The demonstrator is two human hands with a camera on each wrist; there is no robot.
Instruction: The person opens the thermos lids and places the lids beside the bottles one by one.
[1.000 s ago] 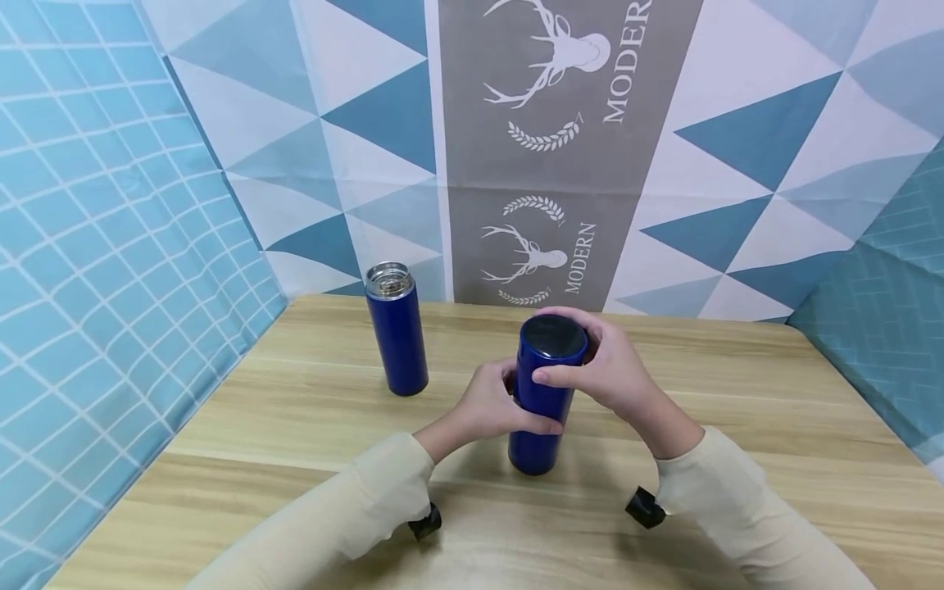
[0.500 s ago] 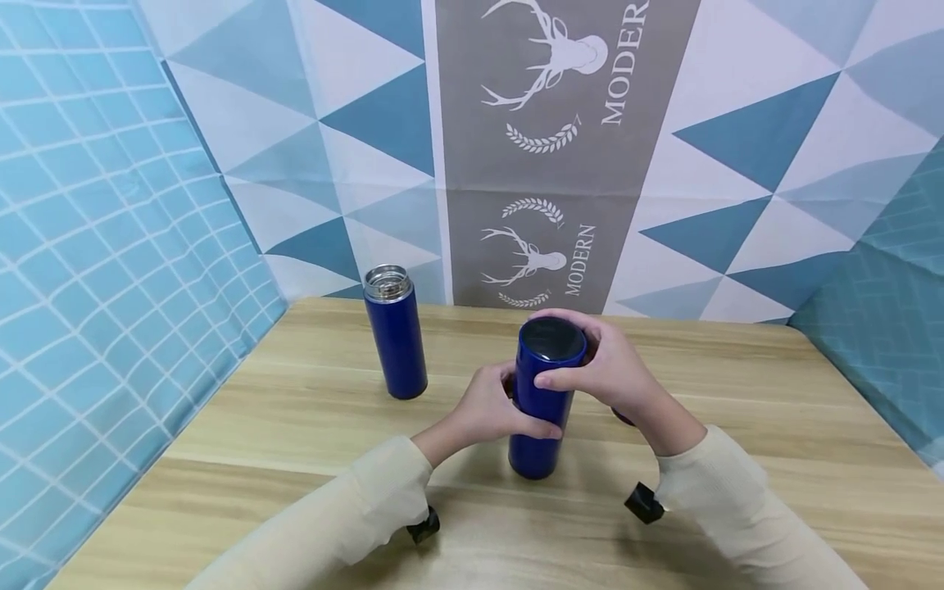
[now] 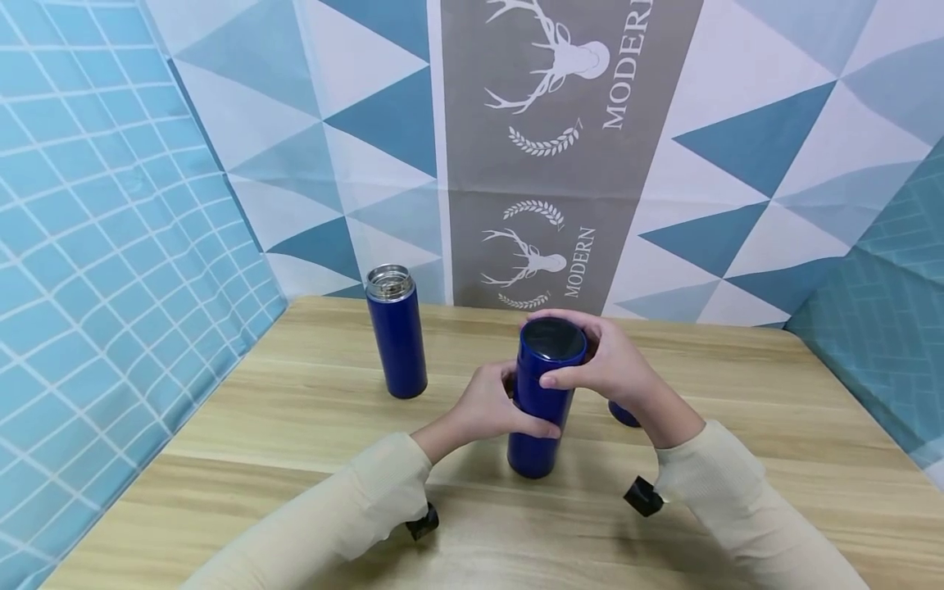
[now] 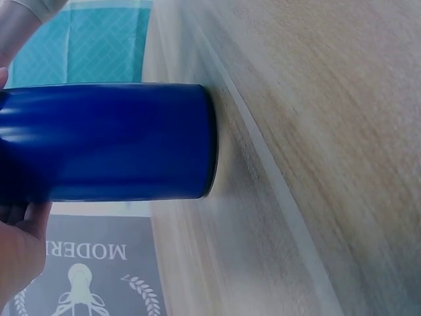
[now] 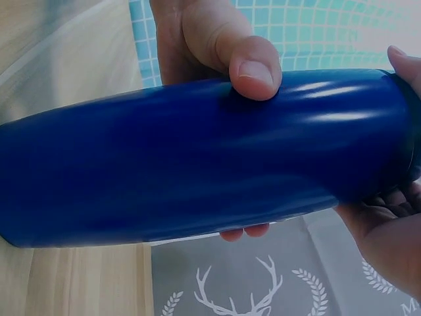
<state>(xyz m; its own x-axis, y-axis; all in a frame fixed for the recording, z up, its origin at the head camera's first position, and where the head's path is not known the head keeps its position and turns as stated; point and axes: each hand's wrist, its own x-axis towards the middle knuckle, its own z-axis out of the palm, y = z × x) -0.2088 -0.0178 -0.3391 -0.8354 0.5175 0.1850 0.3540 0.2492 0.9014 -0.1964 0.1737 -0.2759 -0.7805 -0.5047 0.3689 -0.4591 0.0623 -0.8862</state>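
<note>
A tall dark blue thermos (image 3: 543, 399) with a glossy black top stands on the wooden table in front of me, its base on the wood in the head view. My left hand (image 3: 487, 404) grips its middle, thumb across the near side. My right hand (image 3: 619, 365) holds it round the top, thumb in front and fingers behind. In the right wrist view the left thumb presses on the thermos (image 5: 164, 164), and the right hand (image 5: 395, 247) is at its top end. The left wrist view shows the lower part of the thermos (image 4: 112, 141).
A second blue thermos (image 3: 398, 344) stands lidless to the left, its steel mouth showing. Behind my right wrist a small dark blue round thing (image 3: 623, 414) sits partly hidden on the table (image 3: 295, 459). Patterned cloth (image 3: 391, 123) hangs behind the table.
My right hand has shifted slightly at the top of the thermos, its thumb a little to the right. The small blue thing behind that wrist has come into view. My left hand stays put.
</note>
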